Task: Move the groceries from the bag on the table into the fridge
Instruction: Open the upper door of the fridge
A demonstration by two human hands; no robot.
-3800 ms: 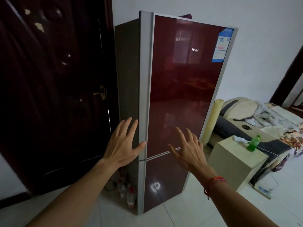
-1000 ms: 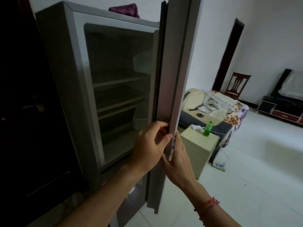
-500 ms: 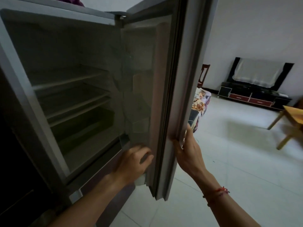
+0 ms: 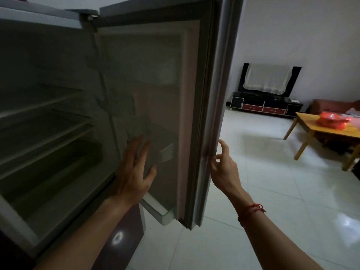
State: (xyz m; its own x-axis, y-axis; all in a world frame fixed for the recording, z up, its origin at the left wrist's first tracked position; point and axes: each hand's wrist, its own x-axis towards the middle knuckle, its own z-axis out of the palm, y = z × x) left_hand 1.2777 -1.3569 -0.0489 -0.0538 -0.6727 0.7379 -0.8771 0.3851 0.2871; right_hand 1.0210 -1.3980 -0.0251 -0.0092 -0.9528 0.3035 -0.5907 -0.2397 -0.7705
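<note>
The fridge stands on the left with its upper door swung wide, showing bare shelves inside. My left hand is spread with straight fingers against the inner side of the door, near the lower door bin. My right hand touches the outer edge of the door with loose, nearly straight fingers. A red bag lies on a wooden table far off at the right.
White tiled floor stretches between the fridge and the table. A black and red TV cabinet stands against the far wall. The fridge's dark red lower door is closed below my left arm.
The door has swung further out. My left hand has uncurled and moved up flat on the inner panel. My view turned right, so the table with the red bag came into sight.
</note>
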